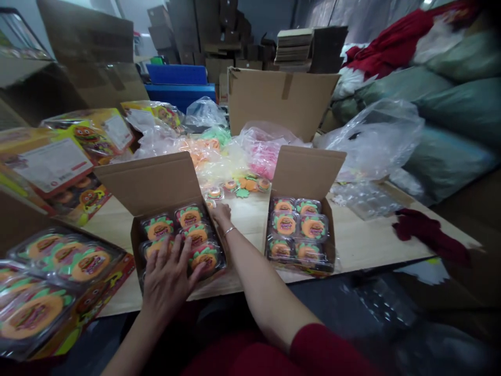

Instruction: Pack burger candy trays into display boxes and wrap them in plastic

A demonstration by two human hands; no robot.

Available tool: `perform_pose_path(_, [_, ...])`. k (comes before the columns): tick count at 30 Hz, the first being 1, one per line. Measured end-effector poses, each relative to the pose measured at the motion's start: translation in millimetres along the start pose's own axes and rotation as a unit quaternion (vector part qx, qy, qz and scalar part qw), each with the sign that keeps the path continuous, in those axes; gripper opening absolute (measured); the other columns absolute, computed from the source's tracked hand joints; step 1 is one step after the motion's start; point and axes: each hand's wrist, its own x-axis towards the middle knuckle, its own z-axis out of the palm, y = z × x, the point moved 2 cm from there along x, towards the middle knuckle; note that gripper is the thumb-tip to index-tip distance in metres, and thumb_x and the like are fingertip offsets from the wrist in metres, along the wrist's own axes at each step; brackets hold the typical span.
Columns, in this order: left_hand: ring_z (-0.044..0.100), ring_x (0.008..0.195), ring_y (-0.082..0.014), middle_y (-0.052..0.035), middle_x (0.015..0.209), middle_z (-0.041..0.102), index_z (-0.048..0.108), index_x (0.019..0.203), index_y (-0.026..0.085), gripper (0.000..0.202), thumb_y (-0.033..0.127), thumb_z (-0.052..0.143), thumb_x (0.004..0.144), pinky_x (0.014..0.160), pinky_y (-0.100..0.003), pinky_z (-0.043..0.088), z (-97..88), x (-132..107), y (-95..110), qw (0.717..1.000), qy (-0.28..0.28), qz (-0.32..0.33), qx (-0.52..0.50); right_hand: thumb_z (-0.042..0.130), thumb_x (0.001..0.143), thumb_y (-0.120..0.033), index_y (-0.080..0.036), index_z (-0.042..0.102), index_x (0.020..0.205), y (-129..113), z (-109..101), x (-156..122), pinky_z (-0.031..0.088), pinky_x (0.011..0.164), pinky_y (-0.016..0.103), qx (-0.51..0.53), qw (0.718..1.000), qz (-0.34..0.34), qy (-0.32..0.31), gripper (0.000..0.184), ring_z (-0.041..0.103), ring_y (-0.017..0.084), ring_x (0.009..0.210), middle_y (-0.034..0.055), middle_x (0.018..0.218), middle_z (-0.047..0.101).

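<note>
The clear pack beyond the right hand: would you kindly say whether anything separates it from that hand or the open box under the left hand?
Nothing visible clearly blocks the right hand from the clear pack; another small item lies near that hand. Toward the open box, the right wall stands between, beside the raised lid.

Matt brown cardbd. forms the raised lids of two open boxes, we note, w/ clear, glossy plast. packs inside. Beneath, the smooth tabletop looks like pale wood, or a wood-look laminate; we can't tell which. Thin, crinkled, shiny plast. makes up the bags behind, nr. a matt cardbd. carton w/ smoother tape. We also see glossy printed boxes, a blue plast. crate, soft matt red cloth & a shiny, metal-look bracelet.
</note>
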Motion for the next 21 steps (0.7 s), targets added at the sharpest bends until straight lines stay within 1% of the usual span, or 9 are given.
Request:
perform_pose_path(3, [0.042,0.135,-0.0449,-0.0204,0.141,0.053,0.03,0.153,0.021,0.074,0.046,0.058,0.089,0.104,-0.061,0.037,-0.7,0,-7,1.0,-0.022,-0.008,-0.013,0.066,0.084,-0.053,-0.017,0.064,0.109,5,-3,-11,0.05,0.078,0.032,-0.001,1.0,-0.009,-0.002,0.043,0.064,0.026,0.098,0.0115,0.106,0.068])
perform_pose_path(6, [0.041,0.136,-0.0443,-0.0178,0.142,0.053,0.031,0.153,0.023,0.074,0.047,0.059,0.089,0.105,-0.061,0.038,1.2,1,-14,0.999,-0.031,-0.03,-0.03,0.061,0.09,-0.045,-0.016,0.052,0.121,16,-23,-50,0.05,0.083,0.032,-0.01,0.996,-0.071,0.055,0.043,0.061,0.023,0.103,0.0118,0.115,0.063])
perform_pose_path(8, [0.04,0.136,-0.0441,-0.0165,0.141,0.054,0.03,0.154,0.023,0.075,0.048,0.059,0.089,0.106,-0.061,0.037,1.4,3,-16,0.998,-0.031,-0.04,-0.039,0.058,0.092,-0.042,-0.017,0.047,0.123,29,-55,-89,0.049,0.091,0.034,-0.02,0.978,-0.177,0.105,0.041,0.057,0.023,0.11,0.0122,0.118,0.059])
perform_pose_path(10, [0.038,0.137,-0.0446,-0.0156,0.144,0.052,0.028,0.154,0.024,0.076,0.049,0.058,0.089,0.108,-0.065,0.034,-1.9,5,-13,0.998,-0.018,-0.039,-0.047,0.056,0.094,-0.042,-0.019,0.046,0.125,49,-102,-131,0.047,0.097,0.034,-0.019,0.952,-0.281,0.122,0.04,0.055,0.022,0.115,0.012,0.121,0.057])
perform_pose_path(11, [0.037,0.138,-0.0449,-0.015,0.146,0.049,0.026,0.155,0.025,0.078,0.049,0.06,0.088,0.11,-0.066,0.031,-4.8,6,-9,0.998,-0.001,-0.036,-0.052,0.055,0.095,-0.039,-0.02,0.047,0.126,64,-129,-149,0.046,0.099,0.035,-0.018,0.943,-0.303,0.133,0.037,0.054,0.022,0.116,0.0115,0.122,0.056])
perform_pose_path(14, [0.035,0.14,-0.0424,-0.013,0.153,0.041,0.022,0.155,0.029,0.084,0.042,0.067,0.085,0.113,-0.065,0.028,-11.0,14,21,0.993,0.069,0.0,-0.093,0.063,0.089,-0.027,-0.021,0.053,0.12,112,-198,-178,0.048,0.096,0.038,-0.034,0.948,-0.294,0.116,0.032,0.056,0.024,0.114,0.0105,0.12,0.058])
perform_pose_path(16, [0.04,0.138,-0.0378,-0.0137,0.151,0.042,0.02,0.156,0.028,0.085,0.036,0.068,0.086,0.112,-0.057,0.036,-5.4,21,56,0.982,0.072,0.063,-0.164,0.065,0.087,-0.024,-0.02,0.055,0.119,139,-222,-180,0.049,0.094,0.04,-0.049,0.957,-0.274,0.083,0.034,0.059,0.025,0.109,0.0101,0.116,0.06])
perform_pose_path(18, [0.043,0.137,-0.0344,-0.016,0.149,0.044,0.017,0.156,0.024,0.083,0.036,0.064,0.089,0.109,-0.051,0.042,9.6,29,94,0.961,0.033,0.13,-0.243,0.064,0.088,-0.024,-0.02,0.054,0.123,154,-227,-176,0.048,0.096,0.04,-0.066,0.957,-0.278,0.041,0.037,0.058,0.025,0.112,0.0102,0.118,0.061])
perform_pose_path(21, [0.041,0.138,-0.0331,-0.0187,0.151,0.041,0.012,0.156,0.019,0.081,0.043,0.057,0.092,0.109,-0.049,0.042,40.2,42,138,0.929,-0.023,0.189,-0.318,0.06,0.092,-0.024,-0.021,0.05,0.133,159,-218,-172,0.045,0.102,0.04,-0.091,0.949,-0.302,0.003,0.042,0.055,0.023,0.12,0.0101,0.127,0.058])
